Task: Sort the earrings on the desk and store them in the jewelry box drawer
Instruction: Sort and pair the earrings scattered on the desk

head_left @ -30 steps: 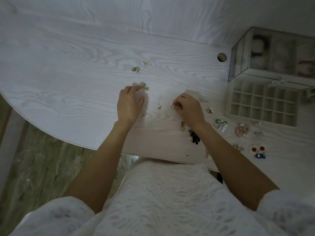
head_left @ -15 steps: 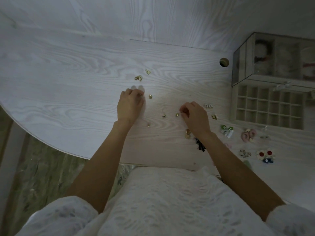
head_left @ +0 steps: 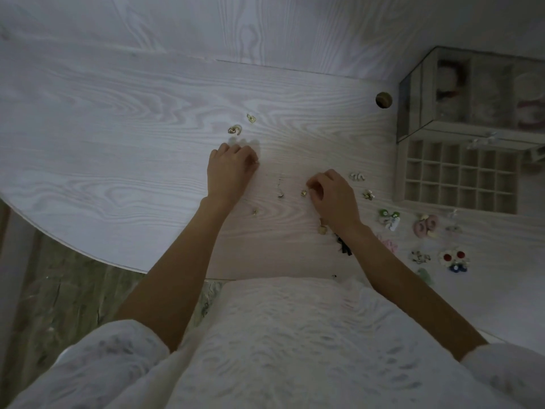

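Two bare hands rest on the pale wood-grain desk (head_left: 118, 160), both with fingers curled under. The left hand (head_left: 228, 169) sits knuckles-up with its fingertips tucked against the desk; whether it grips anything I cannot tell, since the fingers hide what lies beneath. The right hand (head_left: 331, 196) has thumb and forefinger pinched close together, and a small gold earring (head_left: 303, 193) lies just at their tips, touching or nearly so; the dim light makes it hard to say if it is actually held.

Between the hands lies a thin hook-shaped earring (head_left: 280, 193), and nearer the desk edge a tiny gold stud (head_left: 255, 211). Beyond the left hand, farther out, lie a curled gold earring (head_left: 235, 129) and a small gold tag-shaped earring (head_left: 251, 118). Just near the right wrist sit a gold drop earring (head_left: 323, 228) and a black bow-like earring (head_left: 343, 246).

To the right of the right hand lie a white pair (head_left: 357, 176), a small gold cluster (head_left: 368, 195), a green-and-white pair (head_left: 389, 218), a pink fuzzy heart pair (head_left: 426, 225), and a red-centred white flower pair (head_left: 454, 256).

At far right, the beige gridded jewelry box drawer (head_left: 460, 177) stands pulled out of the clear-walled jewelry box (head_left: 472, 93); its compartments look empty, well apart from both hands.
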{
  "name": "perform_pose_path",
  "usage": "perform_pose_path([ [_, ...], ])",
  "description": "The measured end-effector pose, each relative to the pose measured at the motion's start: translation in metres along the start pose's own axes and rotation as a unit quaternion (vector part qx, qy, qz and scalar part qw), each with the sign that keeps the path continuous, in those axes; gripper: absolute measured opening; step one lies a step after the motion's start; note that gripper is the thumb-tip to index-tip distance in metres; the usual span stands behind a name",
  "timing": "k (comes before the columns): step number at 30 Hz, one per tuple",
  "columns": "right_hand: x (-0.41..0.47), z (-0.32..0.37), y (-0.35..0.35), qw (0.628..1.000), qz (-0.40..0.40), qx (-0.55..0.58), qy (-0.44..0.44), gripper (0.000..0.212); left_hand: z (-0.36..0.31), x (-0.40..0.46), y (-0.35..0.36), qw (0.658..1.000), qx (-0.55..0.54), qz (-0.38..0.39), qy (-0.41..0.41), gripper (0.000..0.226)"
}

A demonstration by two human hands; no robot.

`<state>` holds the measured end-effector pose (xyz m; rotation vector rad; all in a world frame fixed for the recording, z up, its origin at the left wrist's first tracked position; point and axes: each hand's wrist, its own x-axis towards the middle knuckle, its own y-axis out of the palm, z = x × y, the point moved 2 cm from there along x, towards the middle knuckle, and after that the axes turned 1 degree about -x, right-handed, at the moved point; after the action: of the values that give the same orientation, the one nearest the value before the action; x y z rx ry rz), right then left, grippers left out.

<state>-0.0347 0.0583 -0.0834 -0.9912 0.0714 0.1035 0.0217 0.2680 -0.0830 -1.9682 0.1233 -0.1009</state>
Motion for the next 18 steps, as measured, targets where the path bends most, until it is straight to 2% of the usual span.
perform_pose_path([
  [5, -0.003, 0.000, -0.002, 0.999, -0.003, -0.032, -0.009, 0.013, -0.001, -0.004, 0.000, 1.000, -0.003, 0.008, 0.028, 0.012],
  [11, -0.005, 0.002, 0.001, 0.999, -0.009, -0.043, -0.027, 0.012, -0.004, -0.020, -0.009, 0.989, -0.151, -0.002, -0.006, 0.007],
  [18, -0.006, -0.002, -0.001, 0.998, -0.015, -0.049, -0.025, 0.014, -0.011, -0.025, 0.000, 0.993, -0.113, 0.027, 0.010, 0.012],
])
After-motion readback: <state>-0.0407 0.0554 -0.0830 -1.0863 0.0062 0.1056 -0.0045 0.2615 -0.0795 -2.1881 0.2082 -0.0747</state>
